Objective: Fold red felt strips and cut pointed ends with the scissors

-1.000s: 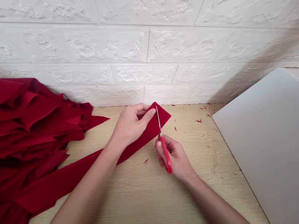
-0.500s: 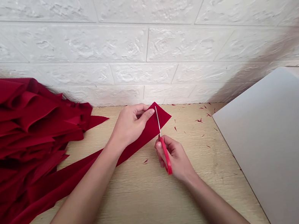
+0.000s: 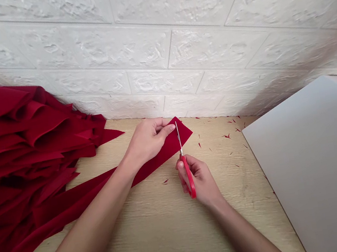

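Note:
A long strip of dark red fabric (image 3: 166, 149) runs from the left towards the middle of the wooden table. Near its pointed far end, my left hand (image 3: 151, 137) pinches the upper edge between thumb and fingers. My right hand (image 3: 199, 177) is closed round the red handles of a pair of scissors (image 3: 189, 176). The metal blades point away from me and lie across the strip, just right of my left thumb. Beyond them the tip of the strip is still joined along at least part of its width.
A big heap of red fabric (image 3: 11, 140) fills the left side. Small red scraps (image 3: 227, 136) lie scattered on the wooden table (image 3: 161, 231). At right stands a large pale grey panel (image 3: 321, 160). A white brick-patterned wall (image 3: 148, 47) closes off the back.
The scissor blades have closed somewhat across the strip, and the right hand sits very slightly lower. My left hand keeps its pinch. The whole view has shifted a little.

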Demonstrator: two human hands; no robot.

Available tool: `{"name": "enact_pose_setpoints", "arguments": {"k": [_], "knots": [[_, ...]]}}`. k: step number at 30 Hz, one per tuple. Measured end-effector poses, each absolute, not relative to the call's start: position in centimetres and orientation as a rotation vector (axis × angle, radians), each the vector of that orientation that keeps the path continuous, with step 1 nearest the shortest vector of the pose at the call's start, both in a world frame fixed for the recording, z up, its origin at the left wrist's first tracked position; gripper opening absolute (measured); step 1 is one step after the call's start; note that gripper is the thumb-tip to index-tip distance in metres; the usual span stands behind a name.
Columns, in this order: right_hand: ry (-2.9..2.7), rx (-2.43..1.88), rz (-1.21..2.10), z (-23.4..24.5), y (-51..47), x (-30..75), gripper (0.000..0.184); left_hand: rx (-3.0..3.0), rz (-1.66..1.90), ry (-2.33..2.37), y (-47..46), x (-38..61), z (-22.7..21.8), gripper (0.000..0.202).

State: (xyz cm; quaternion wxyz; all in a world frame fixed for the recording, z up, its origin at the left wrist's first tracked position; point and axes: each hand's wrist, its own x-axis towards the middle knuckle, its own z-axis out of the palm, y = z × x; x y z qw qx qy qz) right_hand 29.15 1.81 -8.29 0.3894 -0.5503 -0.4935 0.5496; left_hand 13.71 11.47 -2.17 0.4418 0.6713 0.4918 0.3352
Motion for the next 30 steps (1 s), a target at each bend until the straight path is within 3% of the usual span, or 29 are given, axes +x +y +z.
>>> {"name": "enact_pose_setpoints", "arguments": {"k": [30], "knots": [[-1.14,-1.463,1.448,-7.2,2.5,29.2,0.062,1.713,0.691,1.185,11.4,14.3,-3.8,0.033]]}}
